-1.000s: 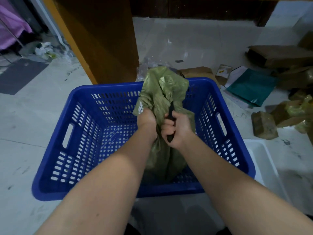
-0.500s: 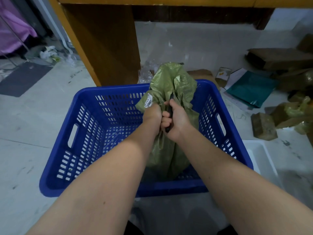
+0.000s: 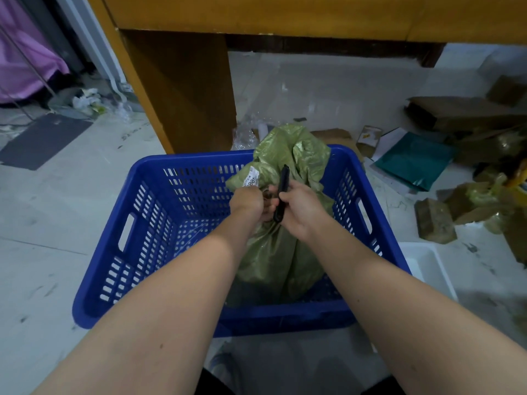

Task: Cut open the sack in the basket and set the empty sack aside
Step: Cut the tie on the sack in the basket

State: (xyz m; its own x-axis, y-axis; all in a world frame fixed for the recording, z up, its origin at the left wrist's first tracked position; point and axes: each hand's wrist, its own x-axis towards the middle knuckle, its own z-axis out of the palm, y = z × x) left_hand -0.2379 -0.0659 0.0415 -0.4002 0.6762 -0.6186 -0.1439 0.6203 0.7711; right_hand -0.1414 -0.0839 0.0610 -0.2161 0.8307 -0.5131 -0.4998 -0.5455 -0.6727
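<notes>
Pale tiled floor, smooth and scuffed with dark marks, under dim light. A yellow-brown wooden desk spans the top of the view, its flat side panel standing just behind the basket. At far left hangs pink cloth; a dark rectangular mat lies flat below it. At right, crumpled brown cardboard pieces and a flat teal envelope are scattered on the floor; a shallow white plastic tray sits just beside the basket's right wall.

Centre: a rectangular blue plastic basket, rigid, with slotted perforated walls and oblong handle cut-outs. Inside it, toward the right half, stands an olive-green woven sack, glossy and creased, its gathered neck rising above the far rim and bearing a small white printed label.

The left hand is clenched around the sack's bunched neck. The right hand, touching the left, is closed around a slim black knife, held nearly upright against the sack's neck. Whether a blade is exposed cannot be told.
</notes>
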